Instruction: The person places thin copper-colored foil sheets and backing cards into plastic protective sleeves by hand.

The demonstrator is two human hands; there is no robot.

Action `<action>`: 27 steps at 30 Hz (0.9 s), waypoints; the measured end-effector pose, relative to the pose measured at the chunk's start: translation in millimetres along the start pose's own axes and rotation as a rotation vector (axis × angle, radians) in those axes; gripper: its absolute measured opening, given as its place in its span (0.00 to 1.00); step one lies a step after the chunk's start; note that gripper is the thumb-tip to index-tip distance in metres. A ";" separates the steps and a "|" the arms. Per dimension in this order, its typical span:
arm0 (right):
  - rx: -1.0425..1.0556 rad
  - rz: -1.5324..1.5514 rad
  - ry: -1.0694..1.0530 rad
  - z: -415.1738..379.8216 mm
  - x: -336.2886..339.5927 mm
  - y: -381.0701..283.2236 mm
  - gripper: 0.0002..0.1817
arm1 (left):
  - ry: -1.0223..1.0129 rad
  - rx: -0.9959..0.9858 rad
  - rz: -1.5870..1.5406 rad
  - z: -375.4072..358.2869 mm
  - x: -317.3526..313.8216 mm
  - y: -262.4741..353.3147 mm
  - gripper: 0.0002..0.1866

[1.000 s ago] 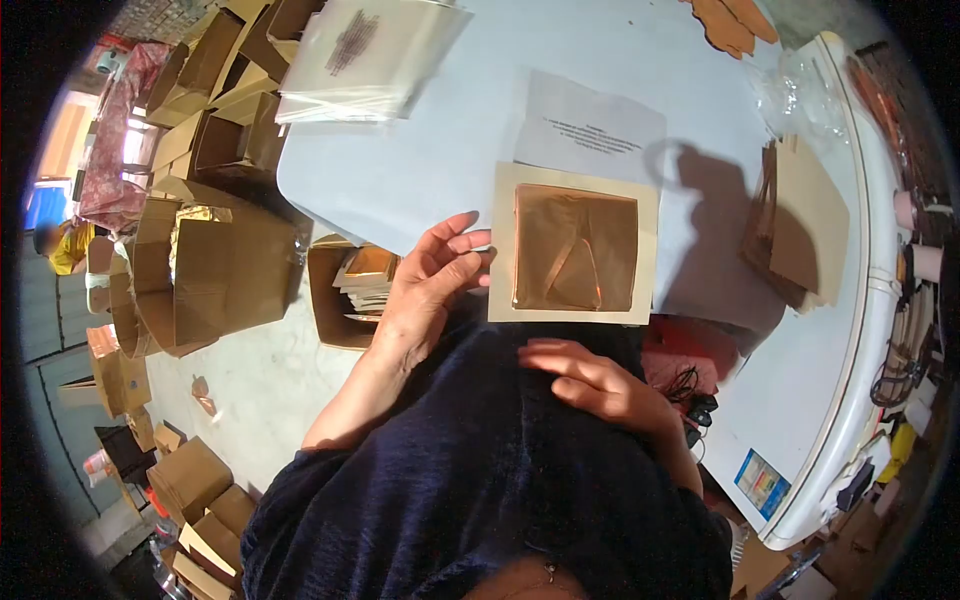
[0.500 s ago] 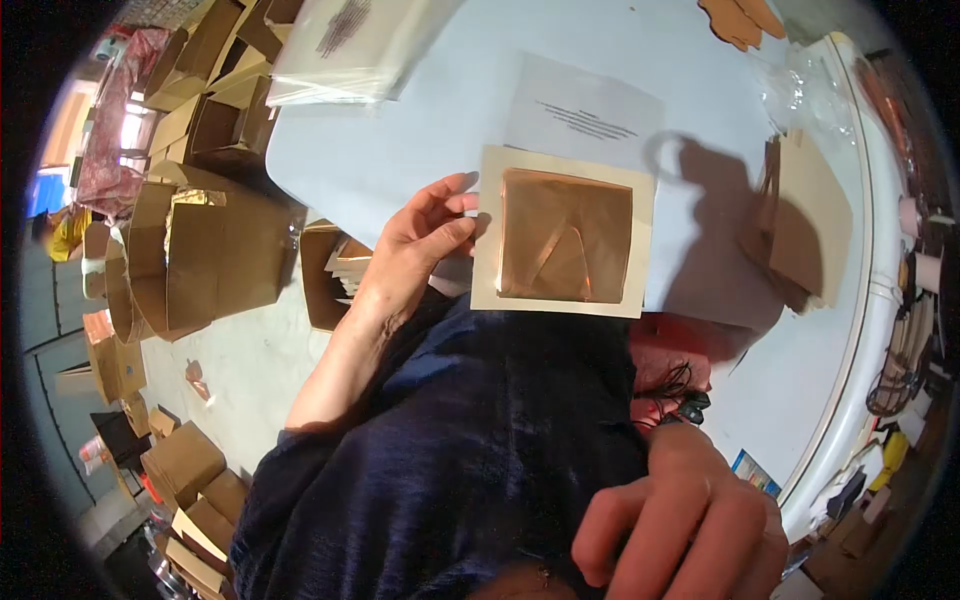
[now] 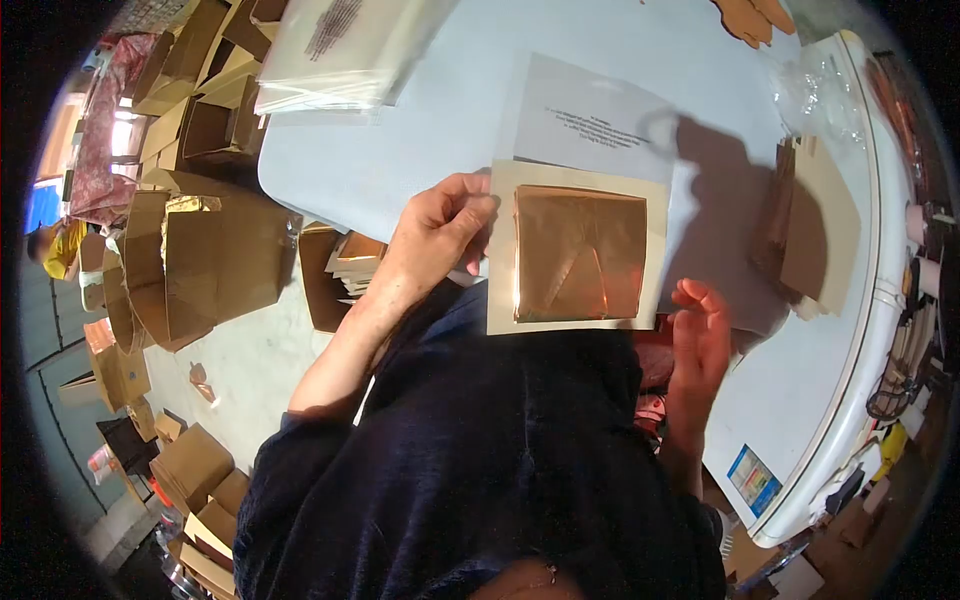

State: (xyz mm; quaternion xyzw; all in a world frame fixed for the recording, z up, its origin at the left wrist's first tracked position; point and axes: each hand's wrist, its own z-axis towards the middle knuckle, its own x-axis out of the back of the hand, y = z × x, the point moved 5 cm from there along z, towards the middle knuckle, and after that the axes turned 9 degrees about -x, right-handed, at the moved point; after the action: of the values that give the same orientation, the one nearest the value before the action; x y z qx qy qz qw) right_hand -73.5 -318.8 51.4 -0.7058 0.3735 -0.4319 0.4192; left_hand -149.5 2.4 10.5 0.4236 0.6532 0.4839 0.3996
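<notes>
A square copper-coloured sheet (image 3: 580, 255) lies on a larger cream card (image 3: 505, 300) at the table's near edge, over my lap. My left hand (image 3: 445, 228) pinches the left edge of something at the card, thumb against curled fingers; whether it grips the card or a plastic sleeve round it is hard to make out. To the right of the card, my right hand (image 3: 700, 335) is raised with fingers bent and apart, holding nothing. A translucent sheet with printed lines (image 3: 595, 110) extends beyond the card's far edge.
Clear plastic bags (image 3: 340, 50) are stacked at the table's far left. Brown and cream sheets (image 3: 820, 225) stand in a pile on the right, near crumpled plastic (image 3: 820, 95). Cardboard boxes (image 3: 220, 250) crowd the left. A person in yellow (image 3: 65, 248) shows at the far left.
My right hand has moved from low in front of my body up beside the card, its fingers now spread. The card and my left hand have shifted slightly right and nearer.
</notes>
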 end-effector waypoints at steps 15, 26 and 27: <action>-0.395 0.242 -0.204 -13.1 -46.8 21.5 0.26 | 0.058 0.151 -0.312 -65.0 11.1 -32.4 0.14; -0.504 0.052 -0.063 -7.1 -43.3 10.4 0.24 | 0.108 0.078 -0.320 -77.0 9.1 -51.8 0.16; -0.511 0.079 -0.076 -5.5 -43.0 12.3 0.24 | 0.108 0.095 -0.299 -79.4 8.1 -53.1 0.16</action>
State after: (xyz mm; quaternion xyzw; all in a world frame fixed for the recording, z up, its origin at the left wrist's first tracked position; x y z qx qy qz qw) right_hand -95.6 -286.6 28.9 -0.7894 0.4817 -0.2802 0.2574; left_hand -234.9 -22.5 -25.1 0.3134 0.7518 0.4095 0.4108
